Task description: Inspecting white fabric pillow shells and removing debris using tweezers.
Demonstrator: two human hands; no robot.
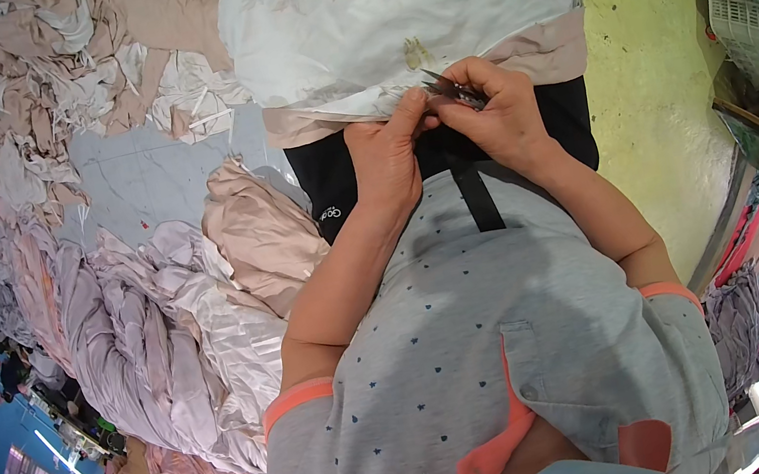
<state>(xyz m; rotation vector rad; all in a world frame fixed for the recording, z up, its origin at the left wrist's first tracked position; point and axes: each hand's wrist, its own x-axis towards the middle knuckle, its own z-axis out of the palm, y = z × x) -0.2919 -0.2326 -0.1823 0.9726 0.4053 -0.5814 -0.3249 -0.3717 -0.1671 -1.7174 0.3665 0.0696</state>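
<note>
A wide white cloth [399, 0] with a few brownish stains lies spread out in front of me, and a beige cloth band [535, 52] runs along its near edge. My left hand [387, 149] pinches that near edge between thumb and fingers. Close beside it, my right hand [499, 109] holds small dark thread snips [460, 91], their pointed blades reaching left over the cloth. The fingertips of both hands almost meet; exactly what lies between them is hidden. Below the cloth, black fabric [568, 123] covers my lap.
Heaps of beige and white cloth [67, 79] lie at the far left. A grey-lilac pile [132, 331] and a beige bundle [260, 222] are at my left on a grey surface [136, 178]. To the right are yellow floor [639, 39] and a white plastic crate [743, 21].
</note>
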